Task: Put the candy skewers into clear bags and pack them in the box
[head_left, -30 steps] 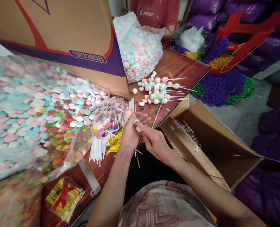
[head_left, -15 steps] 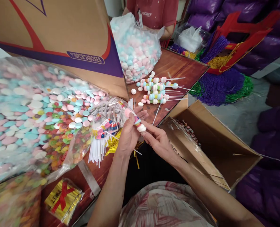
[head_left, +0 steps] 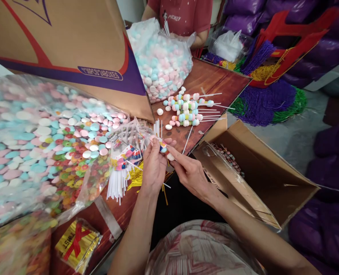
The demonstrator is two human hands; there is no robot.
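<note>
My left hand is closed round a white stick with pastel candy discs threaded on it, a candy skewer, at the near edge of the brown table. My right hand pinches a white candy disc at the skewer's end. Just left of my hands lie a bundle of white sticks, printed clear wrappers and gold twist ties. Several finished skewers lie in a row farther back on the table.
A big clear bag of pastel and ring candies fills the left. A large cardboard box stands behind it. Another candy bag sits before a person in a red shirt. An open carton stands to my right. A gold twist-tie pack lies near.
My hands have stayed together at the skewer, shifting slightly. The white disc sits closer against the other candies than half a second ago. The view has drifted a little.
</note>
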